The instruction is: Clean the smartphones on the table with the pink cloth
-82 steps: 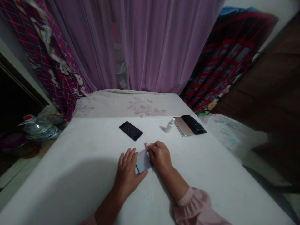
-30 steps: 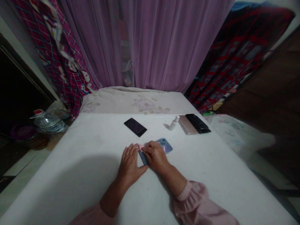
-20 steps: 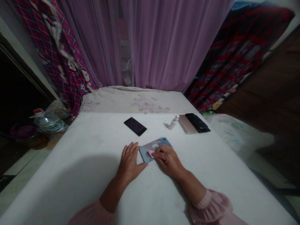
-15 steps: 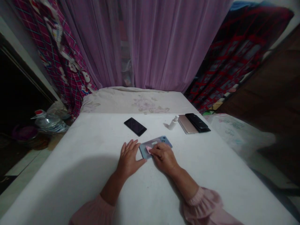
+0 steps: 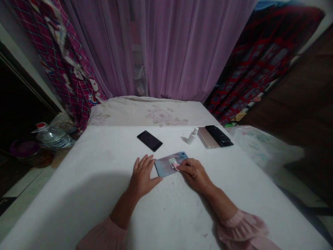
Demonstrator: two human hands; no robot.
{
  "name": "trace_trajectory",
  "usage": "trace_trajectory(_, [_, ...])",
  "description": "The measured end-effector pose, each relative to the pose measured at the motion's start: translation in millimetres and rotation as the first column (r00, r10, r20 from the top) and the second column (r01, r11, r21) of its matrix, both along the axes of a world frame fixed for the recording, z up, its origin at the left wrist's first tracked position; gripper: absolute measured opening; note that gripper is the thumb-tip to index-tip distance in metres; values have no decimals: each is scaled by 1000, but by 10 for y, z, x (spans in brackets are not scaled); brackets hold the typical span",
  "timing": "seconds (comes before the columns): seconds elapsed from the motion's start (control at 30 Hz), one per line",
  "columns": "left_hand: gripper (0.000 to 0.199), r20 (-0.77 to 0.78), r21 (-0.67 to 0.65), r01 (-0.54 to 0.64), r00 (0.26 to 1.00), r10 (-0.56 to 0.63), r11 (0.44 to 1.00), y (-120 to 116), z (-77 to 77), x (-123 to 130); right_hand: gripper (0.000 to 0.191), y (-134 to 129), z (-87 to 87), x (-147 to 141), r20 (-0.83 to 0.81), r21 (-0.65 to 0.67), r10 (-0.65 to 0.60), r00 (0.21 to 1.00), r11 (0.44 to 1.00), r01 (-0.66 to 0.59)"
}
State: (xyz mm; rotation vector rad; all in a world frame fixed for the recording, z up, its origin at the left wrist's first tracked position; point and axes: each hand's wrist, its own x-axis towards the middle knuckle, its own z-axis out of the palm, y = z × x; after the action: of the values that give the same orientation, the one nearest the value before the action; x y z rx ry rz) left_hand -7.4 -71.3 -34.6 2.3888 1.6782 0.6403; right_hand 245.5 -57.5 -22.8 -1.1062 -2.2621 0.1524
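Note:
A blue-grey smartphone [image 5: 164,166] lies back side up on the white table, its camera lenses at the far right end and a small pale sticker [image 5: 172,161] on its back. My left hand [image 5: 142,173] braces the phone's left end between forefinger and thumb, the other fingers stretched out. With fingertips pinched together, my right hand [image 5: 195,174] presses a small pink piece of what looks like cloth [image 5: 176,166] on the phone's back beside the sticker. The part of the cloth under my fingers is hidden.
A black smartphone [image 5: 150,140] lies beyond my left hand. Farther right stand a white spray bottle [image 5: 192,136] and, lying beside it, a gold tablet-like device [image 5: 207,138] with a black phone [image 5: 218,135] partly over it. A large water bottle [image 5: 53,134] is off the table's left side.
My right hand has slid the pink cloth to the right along the phone's back, from left of the sticker to its lower right edge. My left hand stays in place.

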Motion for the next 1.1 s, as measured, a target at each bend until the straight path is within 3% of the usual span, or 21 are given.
trace_trajectory(0.1, [58, -10, 2, 5, 1000, -5, 1000, 0, -4, -3, 20, -22, -9, -109, -38, 12, -15, 999, 1000, 15])
trace_trajectory(0.27, [56, -26, 19, 13, 1000, -12, 1000, 3, -14, -6, 20, -66, 15, -484, -60, 1, 123, 991, 992, -123])
trace_trajectory(0.37, [56, -37, 29, 13, 999, -12, 999, 5, -11, -4, 19, -40, -4, -306, -55, 3, 101, 993, 995, -101])
trace_trajectory(0.5, [58, -59, 35, 17, 998, -15, 999, 5, -30, -23, 20, 16, -77, 223, -68, 46, -78, 995, 996, 81])
trace_trajectory(0.6, [58, -77, 51, 22, 997, -18, 998, 5, -74, -38, 22, 24, -115, 411, -85, 36, -130, 988, 990, 134])
trace_trajectory(0.8, [81, -110, 12, 4, 994, -2, 1000, 49, -118, 128, 23, -13, -93, 332, -85, 12, -148, 985, 989, 150])
trace_trajectory(0.93, [66, -131, 28, 81, 988, -77, 996, 95, -100, 258, 26, -33, -107, 326, -86, 1, -174, 981, 985, 175])
trace_trajectory(1.1, [59, -120, 67, 117, 987, -108, 991, 110, -111, 247, 26, 125, -137, 257, -87, -88, -311, 946, 949, 304])
